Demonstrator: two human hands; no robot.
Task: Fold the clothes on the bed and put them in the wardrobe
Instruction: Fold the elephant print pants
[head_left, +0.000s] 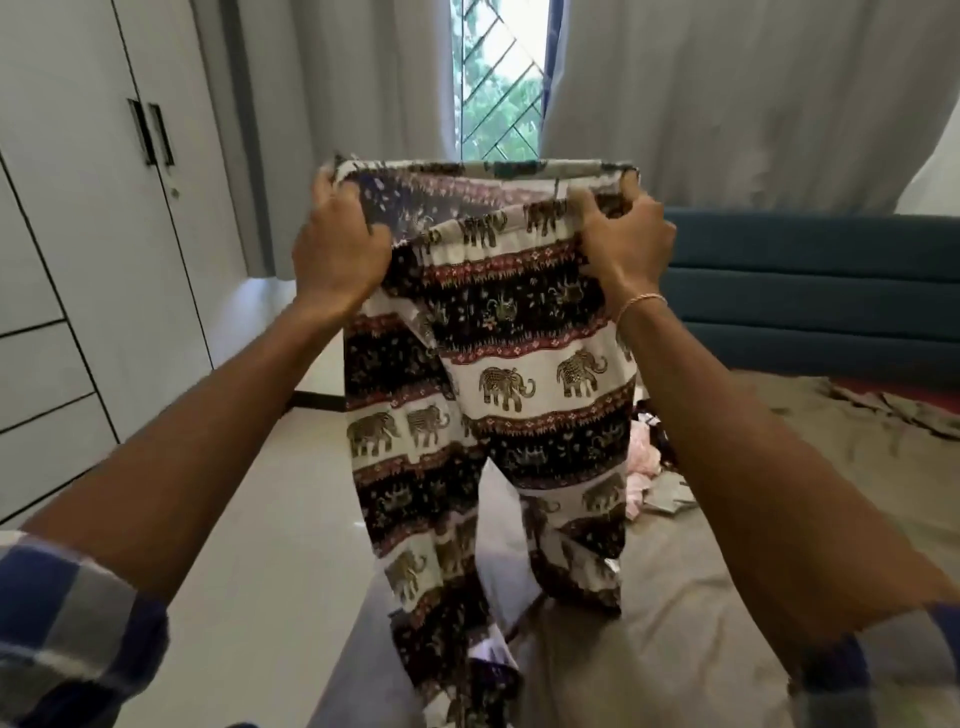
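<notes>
A pair of elephant-print trousers (498, 384), in black, white and red bands, hangs upright in front of me above the bed (727, 519). My left hand (337, 249) grips the waistband at its left end and my right hand (623, 244) grips it at the right end, stretching it wide. The two legs dangle down, with their lower ends touching the olive-brown bedsheet. The white wardrobe (93, 218) stands at the left with its doors closed.
More crumpled clothes (649, 467), pink and dark, lie on the bed behind the trousers. A teal headboard (810, 291) runs along the right. White curtains (727, 104) frame a window. Pale floor (249, 519) lies between bed and wardrobe.
</notes>
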